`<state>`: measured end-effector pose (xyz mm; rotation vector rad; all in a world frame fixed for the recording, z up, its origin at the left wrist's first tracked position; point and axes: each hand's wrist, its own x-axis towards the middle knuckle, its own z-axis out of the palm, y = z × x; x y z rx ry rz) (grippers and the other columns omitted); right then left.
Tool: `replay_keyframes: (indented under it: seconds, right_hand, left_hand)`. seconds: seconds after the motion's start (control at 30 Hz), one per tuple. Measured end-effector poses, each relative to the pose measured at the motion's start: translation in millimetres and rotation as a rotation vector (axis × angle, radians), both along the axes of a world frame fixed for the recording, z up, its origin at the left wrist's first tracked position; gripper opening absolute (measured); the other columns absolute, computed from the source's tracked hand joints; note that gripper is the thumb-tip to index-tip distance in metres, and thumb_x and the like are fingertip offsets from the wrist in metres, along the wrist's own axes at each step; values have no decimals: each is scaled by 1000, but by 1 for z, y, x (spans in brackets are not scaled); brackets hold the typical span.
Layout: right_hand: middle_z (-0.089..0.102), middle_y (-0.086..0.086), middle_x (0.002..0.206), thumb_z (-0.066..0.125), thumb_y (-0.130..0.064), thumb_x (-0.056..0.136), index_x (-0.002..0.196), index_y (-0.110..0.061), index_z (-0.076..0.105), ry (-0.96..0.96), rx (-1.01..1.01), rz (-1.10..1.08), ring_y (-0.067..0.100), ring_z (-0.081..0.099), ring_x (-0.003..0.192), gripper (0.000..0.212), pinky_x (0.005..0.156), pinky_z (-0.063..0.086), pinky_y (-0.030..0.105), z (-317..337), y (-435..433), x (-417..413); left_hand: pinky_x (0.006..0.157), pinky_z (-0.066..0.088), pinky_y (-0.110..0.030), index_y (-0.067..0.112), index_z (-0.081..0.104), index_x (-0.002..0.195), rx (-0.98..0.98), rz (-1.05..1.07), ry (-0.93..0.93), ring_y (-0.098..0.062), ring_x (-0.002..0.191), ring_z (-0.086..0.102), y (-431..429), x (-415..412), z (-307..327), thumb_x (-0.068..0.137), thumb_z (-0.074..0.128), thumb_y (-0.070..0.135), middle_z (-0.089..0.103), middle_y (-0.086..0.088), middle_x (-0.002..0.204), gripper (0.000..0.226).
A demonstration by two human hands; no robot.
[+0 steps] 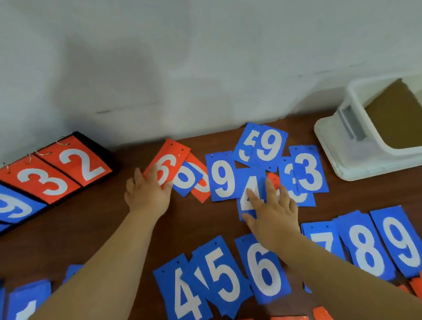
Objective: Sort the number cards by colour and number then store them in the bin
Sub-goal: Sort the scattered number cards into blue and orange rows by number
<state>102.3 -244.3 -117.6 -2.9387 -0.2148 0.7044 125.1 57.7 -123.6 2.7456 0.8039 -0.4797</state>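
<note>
Head view: two bare hands reach over a dark brown tabletop (104, 222) strewn with blue and red number cards. The left hand (147, 191) lies flat, fingers (156, 175) spread on a red card marked 6 (168, 160); nothing is pinched. The right hand (273, 210) rests palm down, fingers (270, 188) splayed over a blue card marked 4 (249, 182), likewise without a closed grip. In the unsorted cluster between and beyond the hands, six blue cards can be read: 6 (186, 177), 9 (222, 176), 5 (247, 142), 9 (270, 145) and two 3s, the upper at (309, 169); red cards beneath them are mostly covered. Nearer the camera stands a row of blue piles reading 4 (183, 294), 5 (223, 274), 6 (263, 268), 7 (322, 237), 8 (366, 249) and 9 (401, 241), the 7 partly hidden by the right forearm. Further blue piles at lower left and red piles along the bottom edge are cut off. At left, a ringed scoreboard (43, 176) shows red 3 and 2 and blue 9. The white bin (354, 149) sits at far right against the wall, holding no visible cards.
</note>
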Motion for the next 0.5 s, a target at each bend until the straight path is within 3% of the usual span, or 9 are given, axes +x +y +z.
replay_keyframes:
  seconds: [0.13, 0.27, 0.4, 0.5]
  right_hand:
    - [-3, 2, 168, 46, -50, 100, 156, -49, 17, 56, 56, 59, 35, 0, 153, 63, 121, 18, 53, 4, 9, -5]
    - [9, 0, 165, 59, -32, 97, 150, -46, 38, 78, 118, -86, 32, 11, 148, 59, 118, 31, 51, 6, 19, -1]
    - [24, 1, 152, 74, -27, 87, 146, -40, 46, 100, 143, -244, 32, 32, 133, 67, 101, 51, 45, 5, 24, 13]
    - [37, 4, 139, 79, -23, 84, 142, -35, 51, 100, 256, -357, 27, 53, 112, 65, 84, 59, 35, 2, 17, 24]
  left_hand:
    - [120, 24, -58, 37, 24, 157, 3, -68, -35, -38, 153, 14, -1, -14, -5, 103, 42, 53, 15, -9, 168, 60]
    - [114, 37, -54, 32, 43, 147, -12, -39, -120, -35, 142, 34, 4, -23, -2, 97, 60, 47, 38, -7, 154, 55]
    - [98, 52, -49, 31, 47, 142, -117, 144, -108, -35, 124, 51, 10, -10, 9, 79, 82, 50, 47, -11, 136, 75]
    - [94, 55, -46, 30, 49, 137, -249, 206, -83, -34, 120, 55, 12, -5, 15, 78, 87, 40, 45, -11, 135, 71]
